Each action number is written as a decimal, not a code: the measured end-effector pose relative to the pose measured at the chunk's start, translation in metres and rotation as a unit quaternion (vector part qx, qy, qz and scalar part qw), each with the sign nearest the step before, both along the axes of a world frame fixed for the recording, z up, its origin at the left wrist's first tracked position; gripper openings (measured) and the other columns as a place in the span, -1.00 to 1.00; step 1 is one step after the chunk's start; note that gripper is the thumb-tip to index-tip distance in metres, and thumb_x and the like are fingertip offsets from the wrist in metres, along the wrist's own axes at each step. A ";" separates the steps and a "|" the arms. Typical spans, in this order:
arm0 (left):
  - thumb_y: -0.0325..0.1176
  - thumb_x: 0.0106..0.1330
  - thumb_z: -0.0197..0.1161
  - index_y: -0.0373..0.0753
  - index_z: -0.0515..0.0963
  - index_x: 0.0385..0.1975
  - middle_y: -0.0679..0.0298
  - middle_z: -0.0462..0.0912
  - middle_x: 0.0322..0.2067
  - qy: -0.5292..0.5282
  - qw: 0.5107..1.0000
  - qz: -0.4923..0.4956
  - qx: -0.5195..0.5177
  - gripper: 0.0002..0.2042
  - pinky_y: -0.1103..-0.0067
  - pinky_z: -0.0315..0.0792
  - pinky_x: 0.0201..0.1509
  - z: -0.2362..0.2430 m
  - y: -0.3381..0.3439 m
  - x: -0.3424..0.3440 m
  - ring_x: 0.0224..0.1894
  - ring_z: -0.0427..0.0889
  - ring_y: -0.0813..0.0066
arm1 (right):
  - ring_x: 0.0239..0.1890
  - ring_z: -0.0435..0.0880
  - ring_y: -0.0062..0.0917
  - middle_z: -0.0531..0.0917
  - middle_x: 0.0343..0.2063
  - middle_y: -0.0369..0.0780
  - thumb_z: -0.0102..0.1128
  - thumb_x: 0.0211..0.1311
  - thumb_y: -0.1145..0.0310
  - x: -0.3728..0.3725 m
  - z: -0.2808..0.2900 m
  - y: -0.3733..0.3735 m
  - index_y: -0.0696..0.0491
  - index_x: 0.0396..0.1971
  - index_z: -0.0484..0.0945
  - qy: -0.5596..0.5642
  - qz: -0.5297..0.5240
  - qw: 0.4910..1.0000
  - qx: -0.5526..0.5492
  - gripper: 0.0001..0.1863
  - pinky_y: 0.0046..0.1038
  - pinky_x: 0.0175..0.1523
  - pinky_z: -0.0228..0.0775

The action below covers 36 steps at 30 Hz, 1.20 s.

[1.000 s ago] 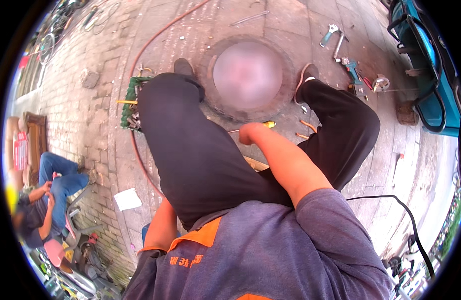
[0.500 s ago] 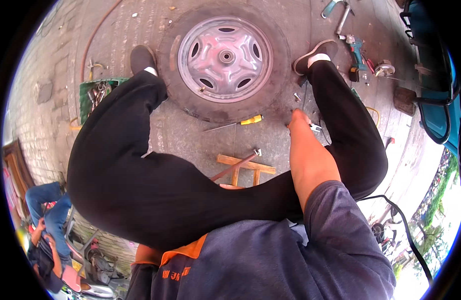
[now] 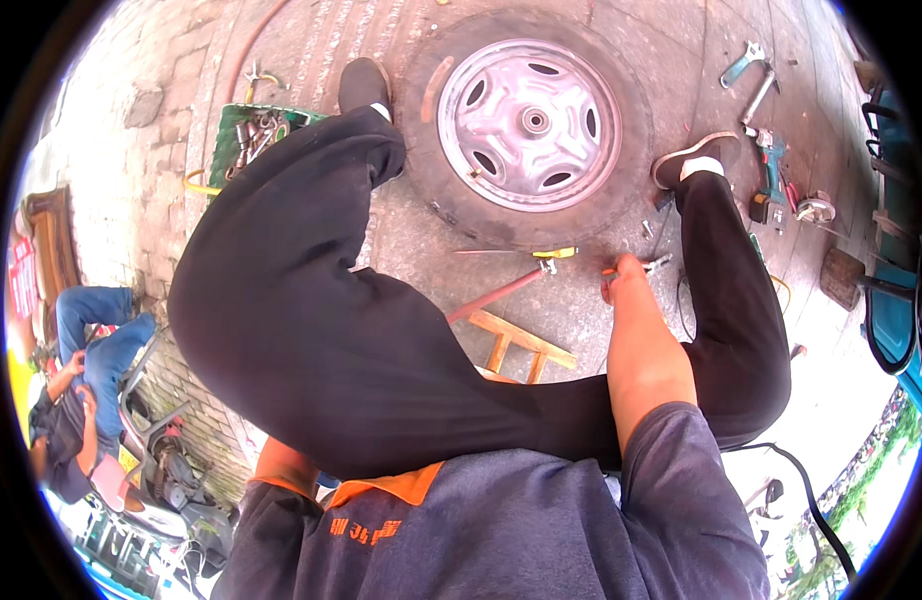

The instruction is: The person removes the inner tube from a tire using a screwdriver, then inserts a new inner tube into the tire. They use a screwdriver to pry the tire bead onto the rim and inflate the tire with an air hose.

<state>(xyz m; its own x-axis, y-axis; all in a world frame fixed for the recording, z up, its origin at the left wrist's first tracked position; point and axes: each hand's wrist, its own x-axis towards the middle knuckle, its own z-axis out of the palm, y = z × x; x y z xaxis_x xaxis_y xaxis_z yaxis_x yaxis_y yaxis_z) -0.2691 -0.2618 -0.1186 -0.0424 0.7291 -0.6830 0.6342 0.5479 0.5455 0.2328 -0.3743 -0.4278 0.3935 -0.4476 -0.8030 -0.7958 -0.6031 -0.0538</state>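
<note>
My right hand (image 3: pixel 627 272) is closed around pliers (image 3: pixel 660 264) just below the wheel, their metal jaws pointing right and a bit of orange handle showing at its left. My left hand is hidden behind my raised left leg; only part of that arm shows. A hammer (image 3: pixel 497 294) with a reddish handle slants out from behind that leg, and whatever holds its lower end is out of sight. Its head meets the yellow handle of a screwdriver (image 3: pixel 561 253) lying by the tyre. A wheel (image 3: pixel 529 180) with a pinkish-silver rim lies flat between my feet.
A wooden frame (image 3: pixel 529 345) lies before my lap. Left, a green crate (image 3: pixel 226 150) holds sockets and tools. Right are a cordless impact wrench (image 3: pixel 769 175), an adjustable wrench (image 3: pixel 743 62), a second hammer (image 3: pixel 759 97) and a round metal part (image 3: pixel 815 208). A person (image 3: pixel 86 380) sits far left.
The hammer has slid forward, its head now reaching the screwdriver. My right hand has turned a little with the pliers, and the whole view has shifted, so the wheel appears further right.
</note>
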 end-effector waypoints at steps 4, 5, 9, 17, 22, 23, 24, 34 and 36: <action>-0.28 0.46 0.17 -0.31 0.62 -0.14 0.18 0.70 -0.22 -0.035 0.999 -0.020 0.028 -0.77 0.32 0.51 -0.04 -0.021 0.006 0.014 -0.14 0.65 0.33 | -0.36 0.44 -0.43 0.40 -0.42 -0.30 0.06 0.28 0.12 -0.026 0.075 0.052 -0.12 -0.31 0.44 -0.050 -0.104 0.987 0.109 -0.83 -0.28 -0.22 0.42; -0.28 0.46 0.17 -0.31 0.62 -0.14 0.18 0.70 -0.22 -0.039 0.998 -0.025 0.033 -0.77 0.32 0.51 -0.04 -0.025 0.007 0.017 -0.14 0.65 0.33 | -0.50 0.39 -0.43 0.32 -0.54 -0.34 0.07 0.30 0.04 -0.029 0.090 0.061 -0.14 -0.35 0.42 -0.055 -0.115 0.977 0.169 -0.78 -0.29 -0.34 0.38; -0.27 0.47 0.17 -0.31 0.62 -0.14 0.18 0.70 -0.21 -0.125 0.988 -0.080 0.050 -0.77 0.32 0.51 -0.03 -0.080 0.030 0.080 -0.13 0.65 0.33 | -0.35 0.67 -0.21 0.71 -0.38 -0.13 0.10 0.41 -0.25 0.044 0.049 0.030 0.16 -0.11 0.73 -0.262 -0.029 0.933 0.246 -0.33 -0.22 -0.16 0.54; -0.27 0.48 0.17 -0.31 0.62 -0.13 0.18 0.71 -0.20 -0.077 0.991 -0.069 0.080 -0.77 0.32 0.51 -0.03 -0.094 0.054 0.063 -0.12 0.65 0.32 | -0.17 0.65 -0.41 0.67 -0.18 -0.23 0.18 0.50 0.23 -0.143 0.103 0.114 0.00 -0.05 0.64 -0.104 0.273 0.751 0.593 -0.79 -0.32 -0.13 0.56; -0.27 0.48 0.17 -0.31 0.62 -0.13 0.18 0.71 -0.19 -0.048 0.993 -0.075 0.076 -0.77 0.32 0.51 -0.02 -0.098 0.058 0.050 -0.11 0.65 0.32 | -0.27 0.61 -0.55 0.65 -0.31 -0.24 0.17 0.52 0.16 -0.215 0.162 0.122 -0.03 0.04 0.64 0.320 0.237 0.790 0.466 -0.73 -0.41 -0.20 0.49; -0.27 0.49 0.17 -0.31 0.62 -0.13 0.18 0.71 -0.19 -0.051 0.992 -0.084 0.076 -0.77 0.32 0.51 -0.02 -0.101 0.063 0.059 -0.11 0.65 0.32 | -0.33 0.62 -0.55 0.65 -0.35 -0.24 0.15 0.52 0.15 -0.223 0.146 0.113 -0.01 0.09 0.63 0.292 0.294 0.770 0.485 -0.68 -0.41 -0.27 0.47; -0.27 0.49 0.17 -0.31 0.62 -0.13 0.18 0.71 -0.18 -0.059 0.991 -0.097 0.075 -0.77 0.32 0.51 -0.02 -0.104 0.068 0.075 -0.11 0.65 0.32 | -0.39 0.61 -0.55 0.66 -0.38 -0.25 0.15 0.51 0.14 -0.229 0.124 0.098 0.02 0.14 0.62 0.190 0.386 0.732 0.528 -0.63 -0.41 -0.34 0.44; -0.27 0.50 0.17 -0.31 0.62 -0.12 0.18 0.72 -0.17 0.009 0.992 -0.106 0.065 -0.77 0.31 0.51 -0.01 -0.123 0.082 0.056 -0.09 0.65 0.32 | -0.14 0.68 -0.59 0.73 -0.12 -0.23 0.22 0.37 0.31 -0.231 0.151 0.093 0.10 0.07 0.65 0.391 0.357 0.729 0.433 -0.67 -0.43 -0.09 0.57; -0.27 0.50 0.17 -0.31 0.62 -0.12 0.18 0.72 -0.16 0.007 0.991 -0.116 0.059 -0.77 0.31 0.51 -0.01 -0.134 0.078 0.067 -0.09 0.65 0.32 | -0.18 0.68 -0.61 0.73 -0.11 -0.27 0.21 0.35 0.32 -0.221 0.141 0.088 0.04 0.07 0.66 0.370 0.345 0.752 0.423 -0.67 -0.46 -0.18 0.56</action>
<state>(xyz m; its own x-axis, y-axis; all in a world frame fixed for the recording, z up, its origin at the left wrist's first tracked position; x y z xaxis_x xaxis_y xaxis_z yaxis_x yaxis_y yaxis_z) -0.2020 -0.1835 -0.2522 0.1281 0.7954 -0.5924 0.7435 0.3183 0.5882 0.0119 -0.2860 -0.2869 -0.3976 0.4525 -0.7982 -0.3108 -0.8849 -0.3469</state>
